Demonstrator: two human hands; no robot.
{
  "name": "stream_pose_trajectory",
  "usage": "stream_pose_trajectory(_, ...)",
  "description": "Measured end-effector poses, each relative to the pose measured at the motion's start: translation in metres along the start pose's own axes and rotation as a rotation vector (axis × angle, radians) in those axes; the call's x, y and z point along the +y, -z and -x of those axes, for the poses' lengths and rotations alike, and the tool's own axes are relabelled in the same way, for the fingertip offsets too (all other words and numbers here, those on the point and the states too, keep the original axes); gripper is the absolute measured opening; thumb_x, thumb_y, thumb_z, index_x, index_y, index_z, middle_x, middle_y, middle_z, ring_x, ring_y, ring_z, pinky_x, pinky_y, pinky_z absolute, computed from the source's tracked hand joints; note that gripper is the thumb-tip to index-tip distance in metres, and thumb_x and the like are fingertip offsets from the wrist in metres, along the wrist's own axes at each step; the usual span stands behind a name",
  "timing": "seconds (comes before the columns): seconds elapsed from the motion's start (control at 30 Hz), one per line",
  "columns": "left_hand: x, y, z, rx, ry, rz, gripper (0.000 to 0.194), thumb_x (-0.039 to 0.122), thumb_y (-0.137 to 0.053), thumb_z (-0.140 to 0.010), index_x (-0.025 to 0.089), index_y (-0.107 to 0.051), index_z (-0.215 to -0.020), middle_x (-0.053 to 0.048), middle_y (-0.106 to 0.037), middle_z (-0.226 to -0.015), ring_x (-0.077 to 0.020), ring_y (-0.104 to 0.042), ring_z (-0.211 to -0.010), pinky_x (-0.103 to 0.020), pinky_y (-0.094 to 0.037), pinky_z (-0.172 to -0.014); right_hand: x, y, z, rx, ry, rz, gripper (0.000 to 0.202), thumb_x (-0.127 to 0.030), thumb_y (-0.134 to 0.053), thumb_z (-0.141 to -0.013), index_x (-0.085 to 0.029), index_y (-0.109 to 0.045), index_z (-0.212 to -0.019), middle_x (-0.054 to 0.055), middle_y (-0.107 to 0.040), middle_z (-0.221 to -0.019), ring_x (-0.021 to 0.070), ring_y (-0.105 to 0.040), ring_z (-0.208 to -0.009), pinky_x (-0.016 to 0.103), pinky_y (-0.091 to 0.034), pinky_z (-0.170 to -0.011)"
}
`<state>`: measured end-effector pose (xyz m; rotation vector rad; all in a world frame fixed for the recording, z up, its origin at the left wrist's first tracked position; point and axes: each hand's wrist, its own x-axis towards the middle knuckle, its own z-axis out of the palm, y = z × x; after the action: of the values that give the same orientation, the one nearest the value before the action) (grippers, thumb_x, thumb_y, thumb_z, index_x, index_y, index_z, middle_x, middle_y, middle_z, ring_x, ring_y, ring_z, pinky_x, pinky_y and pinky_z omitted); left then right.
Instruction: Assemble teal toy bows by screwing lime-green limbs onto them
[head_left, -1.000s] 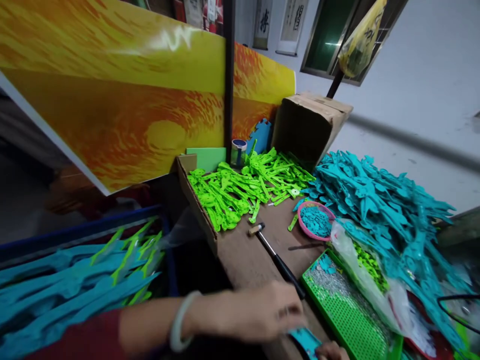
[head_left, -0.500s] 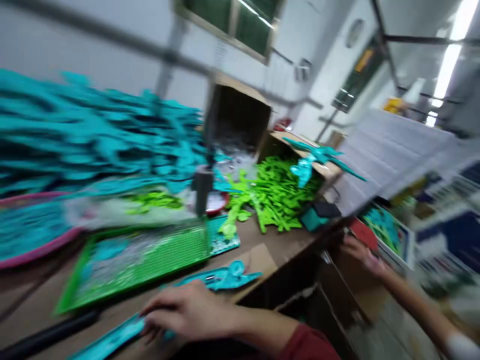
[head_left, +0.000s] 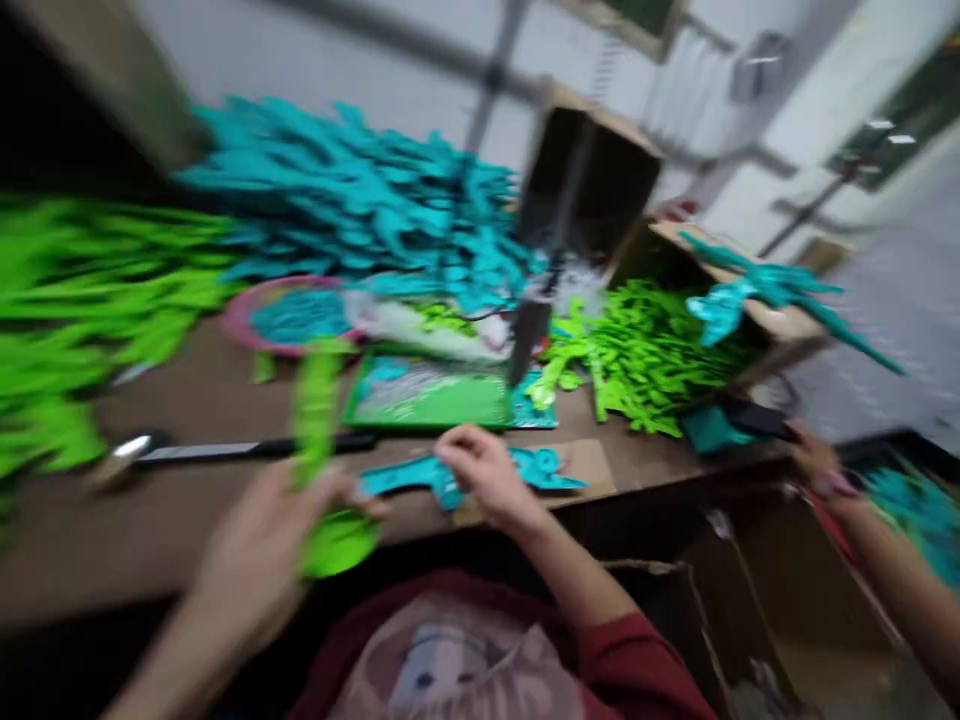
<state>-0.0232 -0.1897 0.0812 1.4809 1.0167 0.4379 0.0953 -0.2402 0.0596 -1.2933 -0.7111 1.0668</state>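
Observation:
My left hand (head_left: 255,545), blurred by motion, grips a lime-green plastic part (head_left: 315,410) with a rounded lower end, raised over the table's front edge. My right hand (head_left: 484,475) has its fingers curled over a long teal plastic part (head_left: 401,475), which lies flat near the edge. The right end of that teal part rests on a piece of cardboard (head_left: 596,465). Just behind it stands a green tray (head_left: 469,400) of small pieces. A hammer (head_left: 202,455) lies on the table left of the tray.
Lime-green parts (head_left: 60,300) pile up at left, teal parts (head_left: 360,200) along the wall. A pink basin (head_left: 236,325) holds teal pieces. More green parts (head_left: 652,350) spill from a cardboard box (head_left: 787,335). Another person's hand (head_left: 814,460) reaches in at right, above an open carton (head_left: 817,610).
The view has swung left and down. My left hand has come into view with the lime-green part. My right hand has shifted along the teal part toward its middle.

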Motion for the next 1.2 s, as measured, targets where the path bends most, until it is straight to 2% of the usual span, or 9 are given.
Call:
stream_pose_trajectory(0.1,-0.021,0.028,0.034,0.011,0.100,0.367,0.038,0.046,-0.056,-0.090,0.016,-0.058,-0.114,0.004,-0.059,-0.071,-0.0160,-0.063,-0.064,-0.035,-0.059,-0.071,0.003,0.007,0.003,-0.092,-0.073,0.002,0.037,-0.051,-0.075,-0.073,-0.020,-0.057,-0.078,-0.010,-0.038,-0.056,0.0054,-0.028,-0.048,0.021,-0.023,-0.046)
stream_pose_trajectory(0.23,-0.035,0.022,0.046,-0.149,0.165,0.738,0.048,0.028,-0.065,-0.072,0.018,-0.057,-0.118,0.001,-0.062,-0.079,-0.0168,-0.063,-0.066,-0.040,-0.060,-0.073,0.001,0.013,0.018,-0.210,-0.062,0.139,0.029,-0.043,-0.075,-0.078,-0.018,-0.061,-0.079,-0.006,-0.049,-0.063,0.0070,-0.037,-0.056,0.022,-0.029,-0.054)
stream_pose_trajectory(0.33,-0.041,0.019,0.046,-0.184,0.138,0.681,0.043,0.024,-0.062,-0.072,0.018,-0.060,-0.114,0.001,-0.064,-0.079,-0.0172,-0.062,-0.070,-0.035,-0.058,-0.076,-0.006,0.008,0.024,-0.301,0.010,0.284,0.024,-0.041,-0.068,-0.086,-0.018,-0.062,-0.082,-0.002,-0.058,-0.074,0.0102,-0.049,-0.066,0.024,-0.038,-0.064)
stream_pose_trajectory(0.43,-0.044,0.024,0.043,-0.137,0.074,0.564,0.047,0.024,-0.060,-0.075,0.021,-0.059,-0.122,0.000,-0.066,-0.086,-0.0188,-0.062,-0.079,-0.032,-0.055,-0.079,-0.011,0.000,0.021,-0.387,0.039,0.304,0.022,-0.039,-0.061,-0.092,-0.019,-0.058,-0.084,0.000,-0.062,-0.080,0.0125,-0.057,-0.073,0.026,-0.045,-0.070)
stream_pose_trajectory(0.57,-0.045,0.031,0.037,-0.119,0.061,0.467,0.054,0.025,-0.060,-0.078,0.020,-0.059,-0.132,-0.002,-0.066,-0.094,-0.0193,-0.060,-0.085,-0.029,-0.051,-0.079,-0.012,-0.009,0.014,-0.412,0.045,0.349,0.021,-0.039,-0.056,-0.096,-0.021,-0.054,-0.085,-0.001,-0.064,-0.076,0.0123,-0.060,-0.066,0.025,-0.049,-0.063)
stream_pose_trajectory(0.77,-0.050,0.030,0.027,-0.194,0.170,0.701,0.055,0.035,-0.063,-0.086,0.023,-0.056,-0.139,-0.001,-0.068,-0.086,-0.0186,-0.062,-0.076,-0.027,-0.052,-0.070,-0.013,-0.010,0.010,-0.423,0.032,0.409,0.015,-0.033,-0.050,-0.100,-0.022,-0.049,-0.089,-0.005,-0.061,-0.065,0.0099,-0.058,-0.052,0.024,-0.048,-0.058)
stream_pose_trajectory(0.93,-0.041,0.028,0.022,-0.122,0.258,0.792,0.050,0.055,-0.070,-0.084,0.019,-0.069,-0.118,-0.002,-0.068,-0.077,-0.0186,-0.063,-0.068,-0.030,-0.055,-0.066,-0.015,-0.007,0.004,-0.436,-0.022,0.320,0.018,-0.037,-0.052,-0.099,-0.023,-0.050,-0.087,-0.001,-0.065,-0.078,0.0123,-0.063,-0.061,0.026,-0.052,-0.060)
stream_pose_trajectory(1.07,-0.031,0.028,0.020,-0.155,0.273,0.843,0.045,0.055,-0.076,-0.079,0.015,-0.070,-0.099,-0.001,-0.064,-0.070,-0.0163,-0.061,-0.060,-0.028,-0.055,-0.060,-0.014,-0.004,0.001,-0.406,-0.048,0.309,0.023,-0.043,-0.053,-0.097,-0.023,-0.052,-0.085,0.002,-0.065,-0.082,0.0157,-0.065,-0.071,0.028,-0.053,-0.062)
stream_pose_trajectory(1.2,-0.032,0.027,0.018,-0.159,0.288,0.817,0.050,0.053,-0.075,-0.081,0.015,-0.069,-0.112,-0.001,-0.063,-0.070,-0.0153,-0.059,-0.062,-0.027,-0.054,-0.060,-0.013,-0.002,0.002,-0.363,0.033,0.423,0.021,-0.039,-0.055,-0.096,-0.023,-0.055,-0.084,0.002,-0.066,-0.081,0.0158,-0.063,-0.075,0.028,-0.052,-0.068)
